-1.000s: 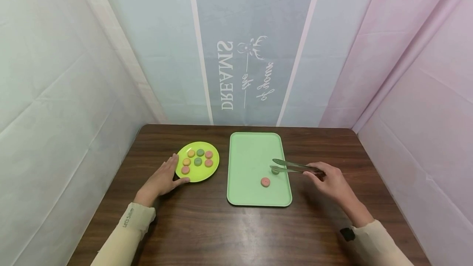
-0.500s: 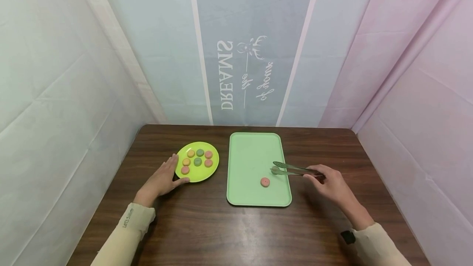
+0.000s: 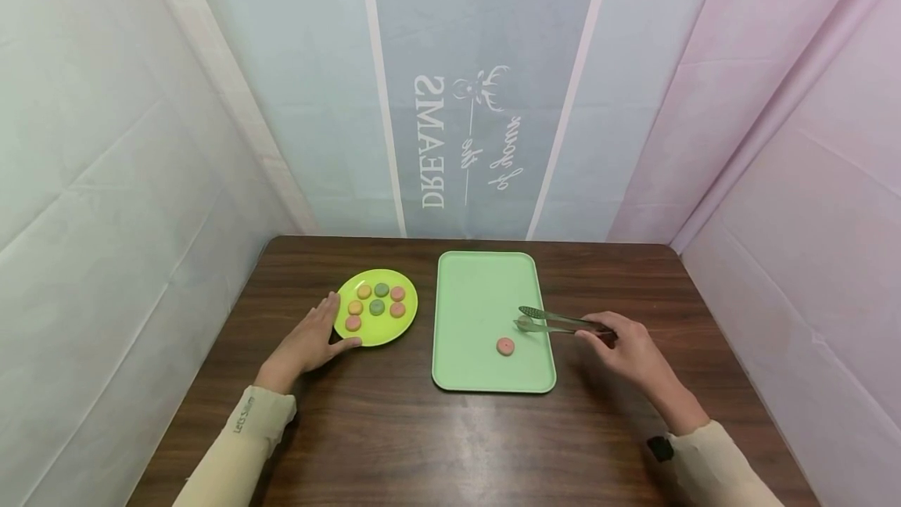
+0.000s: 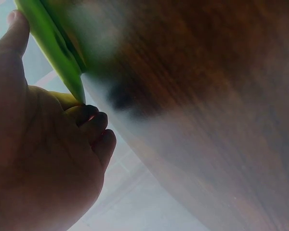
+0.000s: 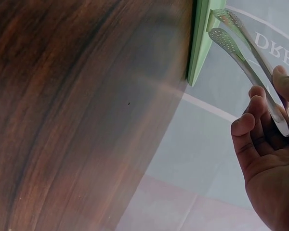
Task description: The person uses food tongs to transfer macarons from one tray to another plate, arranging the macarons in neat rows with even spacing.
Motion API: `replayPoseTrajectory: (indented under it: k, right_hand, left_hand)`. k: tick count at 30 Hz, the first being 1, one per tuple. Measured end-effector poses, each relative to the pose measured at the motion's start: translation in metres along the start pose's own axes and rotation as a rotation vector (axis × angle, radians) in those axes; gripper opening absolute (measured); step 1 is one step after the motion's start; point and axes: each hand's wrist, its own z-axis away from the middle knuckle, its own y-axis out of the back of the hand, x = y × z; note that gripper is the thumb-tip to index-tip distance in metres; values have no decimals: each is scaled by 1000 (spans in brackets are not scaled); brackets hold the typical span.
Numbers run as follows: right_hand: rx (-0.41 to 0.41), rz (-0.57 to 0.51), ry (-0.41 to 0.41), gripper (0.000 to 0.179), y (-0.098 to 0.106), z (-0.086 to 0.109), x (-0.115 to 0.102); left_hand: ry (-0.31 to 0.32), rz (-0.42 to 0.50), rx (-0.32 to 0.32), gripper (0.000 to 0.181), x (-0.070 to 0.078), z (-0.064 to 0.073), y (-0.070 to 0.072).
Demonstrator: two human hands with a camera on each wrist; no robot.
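My left hand [image 3: 307,339] rests against the left rim of a lime-yellow plate [image 3: 380,335], fingers fairly straight and thumb at its near edge. Several toy macarons, such as a pink one [image 3: 353,323], lie on that plate. Over the right part of a green tray [image 3: 472,280], my right hand [image 3: 629,346] holds metal tongs [image 5: 253,62] between thumb and fingers. The tongs' two arms stand apart. A small greenish macaron [image 3: 525,321] lies at their tips, partly covered by the nearer arm. A pink macaron [image 3: 505,346] sits on the tray nearby.
Plate and tray stand on a dark wooden table [image 3: 450,444], with a strip of table between them. Fabric curtains [image 3: 324,61] hang behind the table and on both sides.
The tongs' tips have shifted slightly toward me, and the greenish macaron now shows more between their arms. The left hand and plate have stayed in place.
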Motion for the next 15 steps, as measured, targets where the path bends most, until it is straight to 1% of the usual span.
replayPoseTrajectory:
  k: [15]
  right_hand:
    - [-17,14,-1,23,0,-2,0]
  left_hand:
    - [-2,-5,12,117,1,1,1]
